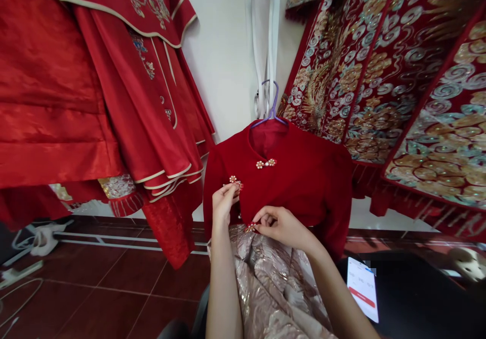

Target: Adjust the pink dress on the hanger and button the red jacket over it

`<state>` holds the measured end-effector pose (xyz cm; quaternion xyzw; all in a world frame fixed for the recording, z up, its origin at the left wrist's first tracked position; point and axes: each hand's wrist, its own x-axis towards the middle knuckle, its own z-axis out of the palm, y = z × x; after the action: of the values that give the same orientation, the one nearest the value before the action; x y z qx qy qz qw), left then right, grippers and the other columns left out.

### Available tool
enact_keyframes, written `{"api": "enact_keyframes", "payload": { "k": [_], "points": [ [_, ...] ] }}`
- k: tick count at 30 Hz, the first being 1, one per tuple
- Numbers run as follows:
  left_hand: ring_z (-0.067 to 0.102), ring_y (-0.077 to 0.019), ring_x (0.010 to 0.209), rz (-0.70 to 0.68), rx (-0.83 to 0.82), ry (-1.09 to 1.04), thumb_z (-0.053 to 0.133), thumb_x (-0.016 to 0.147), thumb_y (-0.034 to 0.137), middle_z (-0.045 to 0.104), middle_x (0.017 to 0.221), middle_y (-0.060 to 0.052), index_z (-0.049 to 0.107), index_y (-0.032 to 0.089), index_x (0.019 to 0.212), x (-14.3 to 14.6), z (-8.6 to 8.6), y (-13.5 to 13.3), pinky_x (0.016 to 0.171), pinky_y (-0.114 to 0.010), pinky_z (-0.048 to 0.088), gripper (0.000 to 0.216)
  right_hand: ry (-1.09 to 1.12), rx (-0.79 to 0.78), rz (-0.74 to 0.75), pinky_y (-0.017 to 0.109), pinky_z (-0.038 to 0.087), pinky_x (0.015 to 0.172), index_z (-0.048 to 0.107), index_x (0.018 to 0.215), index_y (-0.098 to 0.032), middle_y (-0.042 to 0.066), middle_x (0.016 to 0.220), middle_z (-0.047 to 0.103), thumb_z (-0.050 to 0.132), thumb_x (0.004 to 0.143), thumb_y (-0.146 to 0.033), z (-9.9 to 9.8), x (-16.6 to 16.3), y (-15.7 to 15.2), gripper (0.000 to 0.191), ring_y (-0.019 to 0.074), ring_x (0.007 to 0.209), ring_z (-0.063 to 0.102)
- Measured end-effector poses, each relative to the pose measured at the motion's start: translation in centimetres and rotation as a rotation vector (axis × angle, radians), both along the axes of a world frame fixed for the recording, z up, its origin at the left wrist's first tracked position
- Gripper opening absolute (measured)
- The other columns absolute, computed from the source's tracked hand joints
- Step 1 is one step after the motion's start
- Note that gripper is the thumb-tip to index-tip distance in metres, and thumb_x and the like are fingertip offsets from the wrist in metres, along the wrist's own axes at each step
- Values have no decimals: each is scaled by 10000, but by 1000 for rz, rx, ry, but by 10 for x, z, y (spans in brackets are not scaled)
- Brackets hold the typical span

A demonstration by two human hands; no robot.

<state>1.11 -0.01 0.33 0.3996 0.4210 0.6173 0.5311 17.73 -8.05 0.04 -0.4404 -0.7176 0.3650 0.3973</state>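
At the centre of the frame, a red jacket [296,182] hangs from a purple hanger [274,107], its front toward me. My left hand [225,202], left of centre, has thumb and fingers pinched on the side clasp [233,179], a beaded flower fastening at the jacket's front edge. My right hand [283,223], at lower centre, nips the hem clasp [250,227] between its fingertips, the other fingers curled in; how firm the grip is, I cannot tell. A matching collar clasp [266,164] sits joined beneath the neckline.

The cloth looks matt and velvety, and I judge it light, soft and limp, easy to grip but apt to swing on its hanger under a tug. The clasps are another matter: small, hard and knobbly, probably a little slippery, with beads and stitching that a sharp pull might loosen. The safest hold, to my eye, is the fabric edge just behind each flower, thumb in front and finger behind, rather than the petals themselves.

Below the jacket, pale metallic cloth [269,288] spreads in creases through the bottom of the frame; it looks thin, crisp and sleeker to the touch.
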Motion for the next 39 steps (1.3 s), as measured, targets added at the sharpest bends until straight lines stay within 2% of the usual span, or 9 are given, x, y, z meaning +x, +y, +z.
{"api": "enact_keyframes", "payload": {
  "k": [4, 7, 13, 16, 19, 22, 25, 29, 39],
  "points": [
    [616, -97, 668, -86, 16, 6, 670, 723, 446, 714, 877, -80, 721, 140, 973, -2, 6, -4, 607, -199, 469, 398, -24, -6, 93, 193, 400, 562, 659, 803, -180, -25, 667, 603, 614, 719, -184, 6, 10, -5, 95, 93, 612, 535],
    [620, -119, 702, -48, 177, 153, 617, 776, 452, 714, 871, -83, 727, 135, 948, 12, 19, -3, 644, -221, 476, 377, -44, -36, 192, 193, 399, 563, 649, 817, -181, -28, 687, 586, 619, 719, -183, 12, 20, -11, 103, 91, 623, 527],
    [583, -129, 746, 93, 737, 808, 561, 852, 339, 668, 881, -47, 707, 213, 981, 49, 62, 4, 682, -249, 466, 232, -44, -79, 201, 209, 388, 580, 620, 853, -169, -28, 696, 569, 595, 726, -151, 17, 38, -18, 131, 85, 620, 502],
    [556, -177, 846, 62, 846, 1199, 539, 870, 338, 641, 865, -45, 705, 249, 999, 49, 79, 7, 660, -270, 442, 229, -45, -76, 185, 214, 375, 579, 606, 810, -169, -28, 693, 559, 582, 732, -134, 18, 46, -20, 89, 84, 620, 488],
    [531, -200, 882, 11, 877, 1395, 537, 871, 341, 637, 872, -44, 704, 248, 982, 43, 91, 10, 665, -291, 428, 221, -26, -75, 173, 219, 377, 589, 603, 783, -168, -20, 703, 557, 584, 770, -175, 20, 50, -22, 24, 86, 634, 487],
    [518, -200, 900, -39, 912, 1430, 550, 859, 351, 629, 908, -37, 693, 248, 955, 40, 101, 12, 683, -297, 416, 201, 0, -84, 150, 229, 398, 607, 624, 862, -177, -7, 749, 569, 603, 811, -290, 22, 53, -23, 126, 99, 675, 510],
    [505, -201, 929, -83, 1017, 1453, 583, 828, 357, 624, 966, -35, 674, 225, 881, 39, 108, 14, 808, -341, 390, 169, 10, -64, 101, 238, 416, 626, 626, 937, -193, 2, 793, 580, 602, 830, -358, 22, 58, -23, 198, 111, 714, 528],
    [523, -178, 896, -156, 1121, 1454, 600, 807, 340, 645, 824, -2, 624, 197, 819, 39, 112, 19, 984, -413, 265, 146, 0, -33, 44, 246, 434, 656, 621, 962, -202, 16, 837, 602, 582, 853, -387, 21, 67, -23, 219, 125, 763, 554],
    [576, -132, 785, -181, 1079, 1339, 629, 795, 379, 681, 751, 40, 630, 204, 777, 37, 111, 34, 1080, -438, 149, 176, -2, -6, 3, 281, 492, 709, 629, 956, -205, 28, 867, 633, 567, 853, -421, 19, 74, -20, 247, 148, 803, 597]
  ]
}}
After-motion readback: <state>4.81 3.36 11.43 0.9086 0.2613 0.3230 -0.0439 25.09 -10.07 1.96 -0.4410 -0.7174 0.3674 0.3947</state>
